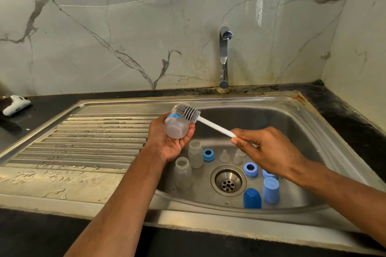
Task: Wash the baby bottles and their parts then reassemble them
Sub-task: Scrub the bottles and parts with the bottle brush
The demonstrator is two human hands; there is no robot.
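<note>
Steel sink (292,110) | left hand (167,142) cups bottle (177,127) | right hand (265,150) pinches brush (188,111) handle

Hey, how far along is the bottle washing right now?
Early. Done: everything is taken apart in the sink. In hand: the left hand holds one bottle while the right hand works the brush at its mouth. Left: two bottles, rings, nipples and caps, then reassembly. The faucet shows no water.
</note>
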